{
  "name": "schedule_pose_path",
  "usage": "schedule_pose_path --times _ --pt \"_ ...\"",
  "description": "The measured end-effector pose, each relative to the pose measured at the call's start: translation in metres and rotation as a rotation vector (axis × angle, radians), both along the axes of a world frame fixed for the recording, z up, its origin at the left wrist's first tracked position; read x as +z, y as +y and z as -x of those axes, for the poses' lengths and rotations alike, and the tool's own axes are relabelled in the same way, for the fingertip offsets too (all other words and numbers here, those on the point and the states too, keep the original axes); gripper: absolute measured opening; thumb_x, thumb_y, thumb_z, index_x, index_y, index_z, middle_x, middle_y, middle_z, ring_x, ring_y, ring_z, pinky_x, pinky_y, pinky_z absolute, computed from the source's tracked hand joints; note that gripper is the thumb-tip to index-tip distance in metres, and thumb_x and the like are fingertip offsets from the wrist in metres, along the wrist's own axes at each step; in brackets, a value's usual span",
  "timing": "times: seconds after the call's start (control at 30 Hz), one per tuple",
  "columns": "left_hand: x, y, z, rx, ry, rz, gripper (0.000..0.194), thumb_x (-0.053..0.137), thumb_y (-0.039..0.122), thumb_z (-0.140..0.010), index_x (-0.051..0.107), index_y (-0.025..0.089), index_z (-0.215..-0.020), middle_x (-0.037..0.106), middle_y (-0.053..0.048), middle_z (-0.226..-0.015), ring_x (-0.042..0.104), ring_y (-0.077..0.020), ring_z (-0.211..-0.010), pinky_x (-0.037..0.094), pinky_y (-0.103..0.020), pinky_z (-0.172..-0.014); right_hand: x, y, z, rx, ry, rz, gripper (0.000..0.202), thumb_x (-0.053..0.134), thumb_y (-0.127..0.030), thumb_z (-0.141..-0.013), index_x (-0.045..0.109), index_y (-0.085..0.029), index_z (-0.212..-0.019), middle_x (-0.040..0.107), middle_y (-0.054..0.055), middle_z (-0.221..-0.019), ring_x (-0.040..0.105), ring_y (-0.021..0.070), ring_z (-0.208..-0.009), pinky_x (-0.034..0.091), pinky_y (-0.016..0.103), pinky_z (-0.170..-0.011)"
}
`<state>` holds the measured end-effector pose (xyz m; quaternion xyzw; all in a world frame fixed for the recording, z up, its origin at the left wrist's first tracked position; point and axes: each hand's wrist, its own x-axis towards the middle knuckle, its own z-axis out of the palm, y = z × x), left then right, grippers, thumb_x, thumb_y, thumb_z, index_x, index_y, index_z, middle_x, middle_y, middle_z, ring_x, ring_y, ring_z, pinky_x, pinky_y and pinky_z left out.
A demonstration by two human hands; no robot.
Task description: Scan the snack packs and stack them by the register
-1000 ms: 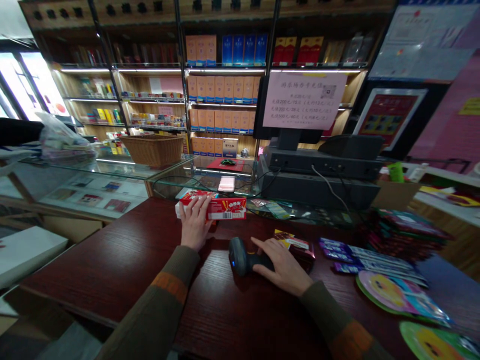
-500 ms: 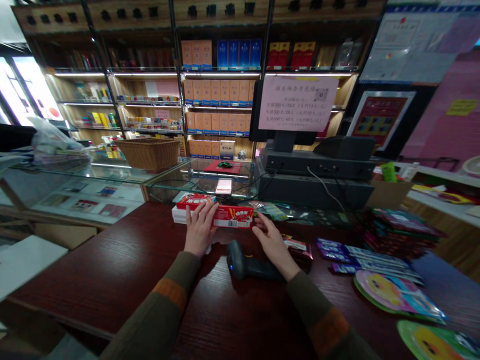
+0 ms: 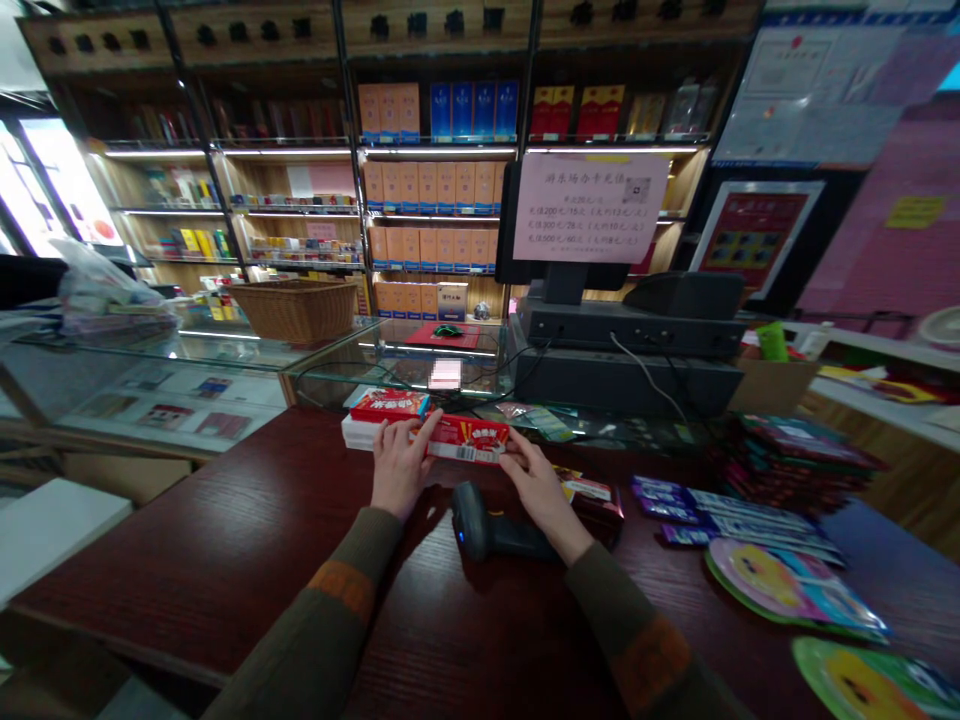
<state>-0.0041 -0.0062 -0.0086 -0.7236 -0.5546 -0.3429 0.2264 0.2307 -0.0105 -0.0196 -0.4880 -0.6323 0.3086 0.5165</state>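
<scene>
A long red and white box (image 3: 469, 440) lies across the dark wooden counter, with a smaller red packet (image 3: 390, 404) on or behind its left part. My left hand (image 3: 401, 462) is on the box's left half, gripping it with the index finger extended over the top. At the box's right end, my right hand (image 3: 534, 480) holds the corner between thumb and fingers. A black barcode scanner (image 3: 472, 522) lies on the counter just below the box, between my forearms. Near my right hand is a dark brown packet (image 3: 596, 497).
Purple bars (image 3: 664, 500), a stack of dark packets (image 3: 806, 460) and round colourful packs (image 3: 787, 585) lie to the right. Behind stand a monitor with a paper sign (image 3: 589, 208), a wicker basket (image 3: 296, 308) and a plastic bag (image 3: 105, 295). The counter (image 3: 180, 545) extends left.
My right hand has closed on the right end of the box. The fingers of my left hand have shifted, with the index finger now pointing across the box.
</scene>
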Motion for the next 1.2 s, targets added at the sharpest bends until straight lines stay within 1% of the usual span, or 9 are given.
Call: schedule_pose_path --times 0.1,0.2,0.37,0.6,0.7,0.83,0.9,1.03,1.2 --pt "-0.001 0.001 -0.001 0.003 0.000 -0.004 0.070 0.064 0.022 -0.082 0.046 0.029 -0.149 0.063 -0.010 -0.117 0.054 -0.0289 -0.113 0.033 -0.050 -0.115 -0.002 0.001 0.001 -0.009 -0.011 -0.027 0.058 0.057 -0.038 -0.089 0.051 -0.024 -0.145 0.061 0.011 -0.119 0.067 0.0214 -0.100 0.053 0.043 -0.097" --pt "-0.001 0.001 -0.003 -0.016 -0.005 -0.020 0.072 0.062 0.021 -0.083 0.041 0.026 -0.152 0.062 -0.011 -0.118 0.054 -0.0286 -0.113 0.031 -0.050 -0.116 -0.002 0.001 0.000 -0.019 0.011 -0.050 0.058 0.059 -0.039 -0.088 0.053 -0.025 -0.143 0.062 0.011 -0.117 0.067 0.0227 -0.099 0.054 0.044 -0.095" --pt "0.001 -0.002 -0.007 -0.051 -0.085 -0.031 0.079 0.060 0.033 -0.088 0.026 0.015 -0.158 0.064 -0.011 -0.114 0.055 -0.0280 -0.112 0.028 -0.051 -0.117 0.006 -0.001 0.000 -0.023 0.047 -0.058 0.058 0.059 -0.037 -0.087 0.053 -0.024 -0.143 0.060 0.013 -0.124 0.067 0.0241 -0.106 0.055 0.042 -0.094" --pt "0.004 -0.002 -0.002 -0.117 -0.252 -0.075 0.054 0.054 0.034 -0.095 0.045 0.021 -0.146 0.066 -0.009 -0.123 0.057 -0.0247 -0.117 0.024 -0.050 -0.120 0.025 -0.004 0.014 0.018 0.096 -0.040 0.054 0.057 -0.035 -0.088 0.050 -0.024 -0.141 0.057 0.015 -0.133 0.063 0.0251 -0.120 0.054 0.042 -0.099" --pt "0.005 0.001 0.002 -0.136 -0.352 -0.097 0.049 0.053 0.032 -0.095 0.047 0.021 -0.142 0.065 -0.010 -0.130 0.057 -0.0244 -0.121 0.022 -0.050 -0.121 0.036 -0.004 0.023 0.046 0.139 -0.075 0.049 0.058 -0.034 -0.086 0.052 -0.024 -0.134 0.055 0.014 -0.140 0.059 0.0262 -0.127 0.050 0.045 -0.104" --pt "0.008 0.008 0.014 -0.109 -0.447 -0.126 0.052 0.054 0.031 -0.094 0.042 0.018 -0.144 0.063 -0.012 -0.136 0.055 -0.0267 -0.129 0.021 -0.052 -0.121 0.049 0.000 0.039 0.079 0.130 -0.114 0.045 0.058 -0.033 -0.085 0.054 -0.023 -0.129 0.059 0.012 -0.138 0.056 0.0247 -0.130 0.045 0.045 -0.110" --pt "0.009 0.012 0.023 -0.073 -0.471 -0.128 0.051 0.053 0.030 -0.094 0.043 0.018 -0.142 0.063 -0.012 -0.136 0.053 -0.0273 -0.131 0.019 -0.053 -0.122 0.052 0.004 0.048 0.096 0.112 -0.134 0.043 0.058 -0.033 -0.085 0.056 -0.022 -0.126 0.061 0.011 -0.136 0.056 0.0239 -0.130 0.043 0.044 -0.112" --pt "0.006 0.022 0.043 -0.056 -0.523 -0.116 0.043 0.050 0.027 -0.094 0.046 0.020 -0.136 0.063 -0.012 -0.135 0.055 -0.0259 -0.130 0.014 -0.054 -0.123 0.052 0.018 0.063 0.150 0.051 -0.136 0.041 0.060 -0.032 -0.085 0.057 -0.023 -0.125 0.063 0.009 -0.136 0.056 0.0227 -0.130 0.044 0.042 -0.110" --pt "0.000 0.034 0.067 -0.053 -0.580 -0.082 0.040 0.048 0.028 -0.093 0.046 0.018 -0.131 0.060 -0.014 -0.136 0.057 -0.0259 -0.129 0.010 -0.057 -0.124 0.051 0.038 0.080 0.200 -0.071 -0.097 0.038 0.063 -0.029 -0.085 0.057 -0.025 -0.122 0.067 0.006 -0.128 0.062 0.0222 -0.120 0.047 0.041 -0.103"
